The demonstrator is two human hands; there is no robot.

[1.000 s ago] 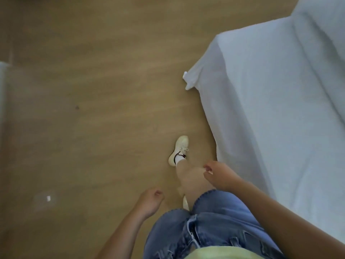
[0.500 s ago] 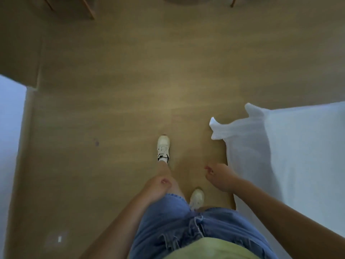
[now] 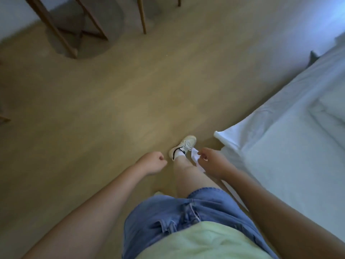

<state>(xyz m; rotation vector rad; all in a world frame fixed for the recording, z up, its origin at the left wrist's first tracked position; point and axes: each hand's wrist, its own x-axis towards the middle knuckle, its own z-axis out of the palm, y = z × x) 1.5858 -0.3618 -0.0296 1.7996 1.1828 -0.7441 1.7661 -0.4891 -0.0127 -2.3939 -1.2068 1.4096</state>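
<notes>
I am standing on a wooden floor (image 3: 112, 113) beside a bed with a white sheet (image 3: 280, 146). My left hand (image 3: 152, 163) hangs in front of my left thigh, its fingers loosely curled and holding nothing. Close to the bed's corner (image 3: 219, 134), my right hand (image 3: 212, 162) also has loosely curled fingers. A white strip of fabric (image 3: 195, 156) shows just behind its fingers; I cannot tell if they touch. One white shoe (image 3: 183, 146) is stepped forward between my hands.
Wooden chair or table legs (image 3: 56, 30) stand on a grey round rug (image 3: 104, 25) at the far left. Another leg (image 3: 141, 15) stands further right. The bed fills the right side, with a wall (image 3: 308, 25) behind it.
The view has swung up and to the right, bringing the furniture legs and rug into sight. I have stepped forward along the bed. Both hands stay low in front of my thighs.
</notes>
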